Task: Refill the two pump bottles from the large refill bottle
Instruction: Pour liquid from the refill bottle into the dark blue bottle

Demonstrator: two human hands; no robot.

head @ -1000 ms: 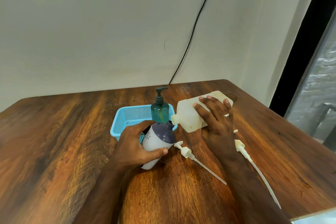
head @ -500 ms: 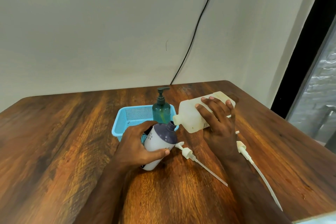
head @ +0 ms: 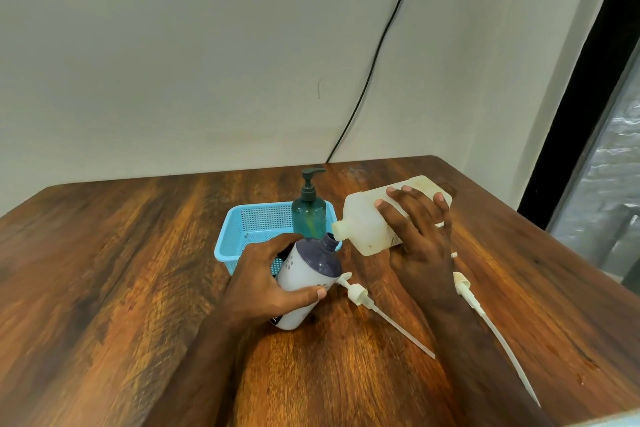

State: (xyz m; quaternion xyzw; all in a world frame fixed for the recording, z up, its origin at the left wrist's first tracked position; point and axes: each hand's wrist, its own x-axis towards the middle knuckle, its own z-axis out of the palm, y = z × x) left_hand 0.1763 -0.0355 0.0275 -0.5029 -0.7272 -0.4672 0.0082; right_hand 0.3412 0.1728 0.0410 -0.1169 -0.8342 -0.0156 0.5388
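On the wooden table (head: 104,270), the left hand (head: 263,282) wraps around the tilted white-and-purple pump bottle (head: 304,279) before the blue basket (head: 242,229), while the right hand (head: 420,239) grips the tipped refill bottle (head: 367,224), spout at its open neck.

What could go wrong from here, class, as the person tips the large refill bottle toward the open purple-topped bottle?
1. The refill bottle spout sits beside the narrow neck of the purple-topped bottle, so liquid may miss and spill onto the table.
2. The left hand holds that bottle tilted; it may overflow early.
3. The right hand's forearm lies near two loose pumps and could knock them.
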